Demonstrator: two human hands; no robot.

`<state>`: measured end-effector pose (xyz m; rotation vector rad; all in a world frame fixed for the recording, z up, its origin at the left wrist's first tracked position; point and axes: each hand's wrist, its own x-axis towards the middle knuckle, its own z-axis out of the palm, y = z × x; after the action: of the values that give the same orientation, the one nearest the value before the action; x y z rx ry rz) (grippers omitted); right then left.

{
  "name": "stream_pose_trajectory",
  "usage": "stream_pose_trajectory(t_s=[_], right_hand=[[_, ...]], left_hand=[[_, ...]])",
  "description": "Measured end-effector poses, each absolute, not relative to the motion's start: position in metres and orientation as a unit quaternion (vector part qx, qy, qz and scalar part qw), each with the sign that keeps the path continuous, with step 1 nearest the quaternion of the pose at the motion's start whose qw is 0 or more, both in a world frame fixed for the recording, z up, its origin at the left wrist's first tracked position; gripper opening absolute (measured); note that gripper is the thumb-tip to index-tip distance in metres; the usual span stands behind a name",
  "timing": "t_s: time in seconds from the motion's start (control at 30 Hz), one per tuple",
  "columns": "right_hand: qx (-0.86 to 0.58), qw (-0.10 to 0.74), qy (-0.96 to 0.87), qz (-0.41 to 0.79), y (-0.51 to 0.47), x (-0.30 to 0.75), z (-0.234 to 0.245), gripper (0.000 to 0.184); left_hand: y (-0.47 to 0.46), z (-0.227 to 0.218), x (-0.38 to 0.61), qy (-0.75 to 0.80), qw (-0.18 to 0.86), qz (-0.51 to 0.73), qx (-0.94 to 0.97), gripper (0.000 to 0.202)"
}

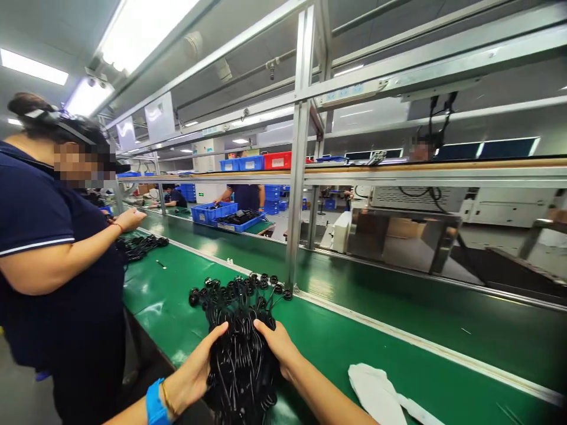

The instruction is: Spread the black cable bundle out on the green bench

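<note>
A thick bundle of black cables with round black plug ends lies on the green worktop in front of me. My left hand, with a blue wristband and a thin bracelet, presses its fingers against the bundle's left side. From the other side, my right hand grips the bundle, fingers curled onto the cables. The plug ends fan out beyond my fingers toward the metal post.
A white cloth lies on the worktop to my right. A person in a dark blue shirt stands at the left handling another black cable bundle. Blue crates and more workers are farther along the line. A green conveyor belt runs behind the post.
</note>
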<state>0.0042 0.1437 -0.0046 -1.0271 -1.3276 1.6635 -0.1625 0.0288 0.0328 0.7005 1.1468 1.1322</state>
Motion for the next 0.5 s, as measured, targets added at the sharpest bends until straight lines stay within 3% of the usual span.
stream_pose_trajectory(t_s=[0.17,0.23,0.37,0.5], right_hand=[[-0.377,0.340,-0.511,0.694,0.133,0.028,0.006,0.032],[-0.361,0.335,-0.508,0.706,0.125,0.031,0.009,0.033],[-0.341,0.339,-0.501,0.719,0.113,0.031,0.009,0.033],[-0.355,0.369,-0.501,0.698,0.108,0.026,0.005,0.028]], left_hand=[[0.023,0.025,-0.139,0.493,0.635,0.526,0.278,0.046],[0.023,0.017,-0.140,0.563,0.560,0.503,0.341,0.050],[0.030,0.001,-0.151,0.729,0.316,0.413,0.445,0.061],[0.034,0.001,-0.163,0.719,0.291,0.402,0.486,0.064]])
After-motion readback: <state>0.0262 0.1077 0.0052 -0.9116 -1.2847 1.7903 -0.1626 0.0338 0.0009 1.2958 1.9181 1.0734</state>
